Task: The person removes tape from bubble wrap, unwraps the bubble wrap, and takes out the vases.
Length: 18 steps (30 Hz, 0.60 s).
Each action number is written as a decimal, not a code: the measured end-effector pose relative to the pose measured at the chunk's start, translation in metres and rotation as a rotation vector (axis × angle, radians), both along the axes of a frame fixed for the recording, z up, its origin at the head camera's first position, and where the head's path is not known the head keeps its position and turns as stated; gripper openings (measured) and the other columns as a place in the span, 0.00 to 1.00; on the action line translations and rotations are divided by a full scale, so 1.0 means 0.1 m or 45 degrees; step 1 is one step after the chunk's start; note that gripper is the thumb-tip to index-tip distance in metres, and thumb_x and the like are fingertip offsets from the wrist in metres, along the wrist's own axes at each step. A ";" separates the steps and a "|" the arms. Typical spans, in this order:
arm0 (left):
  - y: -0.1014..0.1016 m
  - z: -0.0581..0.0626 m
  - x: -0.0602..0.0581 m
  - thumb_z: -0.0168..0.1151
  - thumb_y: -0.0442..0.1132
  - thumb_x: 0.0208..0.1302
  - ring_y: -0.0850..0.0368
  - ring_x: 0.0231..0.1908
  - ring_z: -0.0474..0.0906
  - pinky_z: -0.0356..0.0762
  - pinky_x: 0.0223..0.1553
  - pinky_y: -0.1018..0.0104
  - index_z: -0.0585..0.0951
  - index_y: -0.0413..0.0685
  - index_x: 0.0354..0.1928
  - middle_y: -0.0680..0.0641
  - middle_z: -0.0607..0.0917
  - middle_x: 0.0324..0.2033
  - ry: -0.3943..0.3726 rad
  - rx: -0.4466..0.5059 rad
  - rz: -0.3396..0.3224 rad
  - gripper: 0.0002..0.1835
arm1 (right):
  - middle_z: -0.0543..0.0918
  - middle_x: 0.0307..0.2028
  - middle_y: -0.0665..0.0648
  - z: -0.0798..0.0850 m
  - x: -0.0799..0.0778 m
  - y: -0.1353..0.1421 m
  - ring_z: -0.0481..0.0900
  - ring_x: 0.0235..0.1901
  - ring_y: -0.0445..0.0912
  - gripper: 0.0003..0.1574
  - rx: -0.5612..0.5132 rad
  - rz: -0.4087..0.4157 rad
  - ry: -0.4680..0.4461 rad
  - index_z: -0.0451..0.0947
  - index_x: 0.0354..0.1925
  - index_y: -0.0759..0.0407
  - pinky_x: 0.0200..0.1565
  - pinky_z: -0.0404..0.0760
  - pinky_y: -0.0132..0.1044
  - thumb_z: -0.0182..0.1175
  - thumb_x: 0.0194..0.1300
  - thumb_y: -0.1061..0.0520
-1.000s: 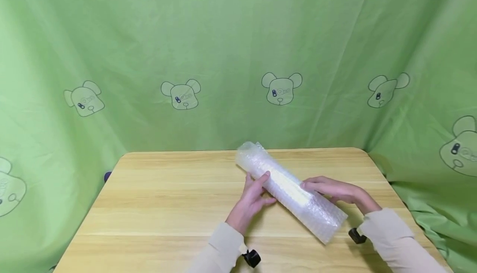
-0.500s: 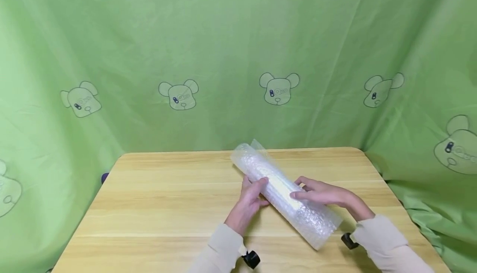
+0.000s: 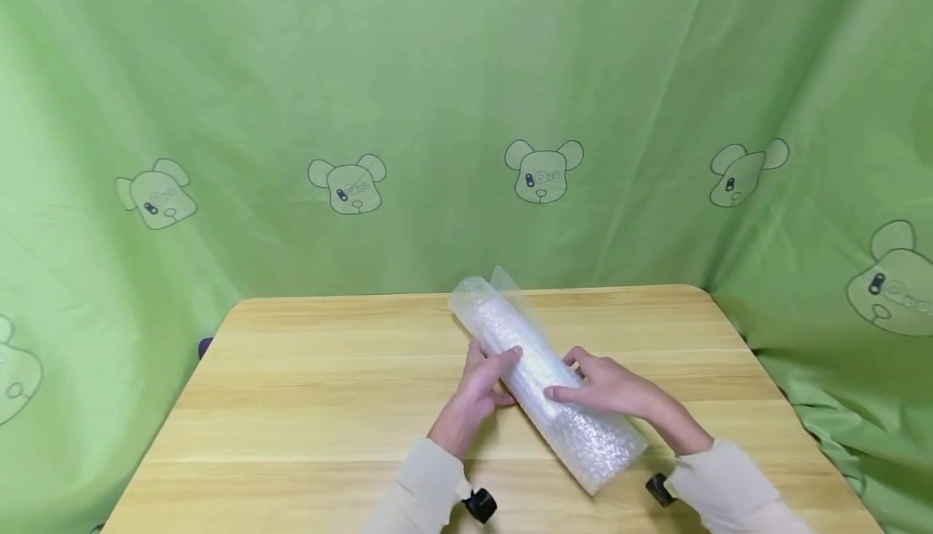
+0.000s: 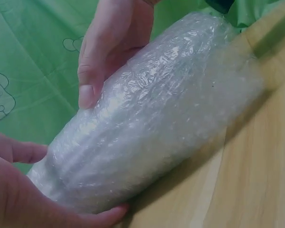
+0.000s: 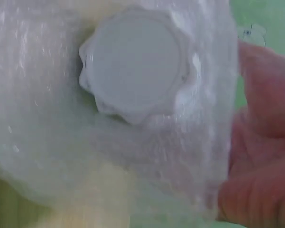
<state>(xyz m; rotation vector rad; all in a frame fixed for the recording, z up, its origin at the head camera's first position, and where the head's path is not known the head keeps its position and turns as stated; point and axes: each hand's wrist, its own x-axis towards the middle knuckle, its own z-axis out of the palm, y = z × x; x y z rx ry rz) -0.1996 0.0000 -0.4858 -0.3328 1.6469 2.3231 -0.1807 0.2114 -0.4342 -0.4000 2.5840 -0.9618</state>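
Note:
A roll of clear bubble wrap [image 3: 583,441] lies slantwise on the wooden table, wound around something. Through its near end, the right wrist view shows a round white cap [image 5: 137,61] with a scalloped edge; the rest of the wrapped thing is hidden. My left hand [image 3: 477,384] holds the roll from the left, thumb on top and fingers low at its side. From the right, my right hand [image 3: 612,388] grips it, thumb on top and fingers over the far side. A loose flap of wrap [image 3: 503,279] sticks up at the far end.
The wooden table [image 3: 306,404] reaches back to a green curtain [image 3: 437,72] printed with bear heads, which also hangs at both sides. A small dark purple thing [image 3: 205,347] shows beyond the table's left edge. Each wrist wears a black camera.
My right hand has moved left along and over the roll. The roll's near end has swung left, and the flap at its far end stands up more. My left hand has shifted slightly left.

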 end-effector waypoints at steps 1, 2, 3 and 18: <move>-0.01 0.01 0.01 0.70 0.34 0.62 0.29 0.62 0.72 0.75 0.47 0.20 0.56 0.55 0.79 0.30 0.67 0.69 -0.003 -0.004 -0.013 0.47 | 0.84 0.38 0.58 -0.01 0.02 -0.04 0.82 0.34 0.48 0.42 0.004 -0.021 0.005 0.70 0.58 0.68 0.35 0.84 0.42 0.70 0.63 0.38; -0.03 0.02 0.02 0.70 0.33 0.62 0.27 0.62 0.70 0.74 0.47 0.19 0.52 0.56 0.81 0.29 0.63 0.70 -0.004 -0.012 -0.029 0.51 | 0.84 0.37 0.58 -0.02 0.03 -0.07 0.82 0.34 0.48 0.43 0.010 -0.040 0.011 0.70 0.58 0.68 0.35 0.84 0.42 0.71 0.62 0.38; -0.03 0.04 0.03 0.70 0.32 0.62 0.25 0.63 0.69 0.73 0.48 0.18 0.47 0.58 0.82 0.28 0.58 0.73 -0.006 -0.025 -0.042 0.54 | 0.84 0.37 0.59 -0.03 0.03 -0.09 0.82 0.33 0.48 0.44 0.017 -0.055 0.021 0.70 0.58 0.68 0.34 0.84 0.42 0.71 0.61 0.37; -0.18 -0.03 -0.04 0.68 0.29 0.62 0.30 0.65 0.68 0.71 0.56 0.23 0.46 0.54 0.83 0.31 0.55 0.76 0.096 0.001 -0.135 0.54 | 0.81 0.31 0.56 -0.07 0.18 -0.46 0.78 0.26 0.46 0.50 0.219 -0.179 0.347 0.71 0.59 0.70 0.25 0.78 0.38 0.69 0.60 0.31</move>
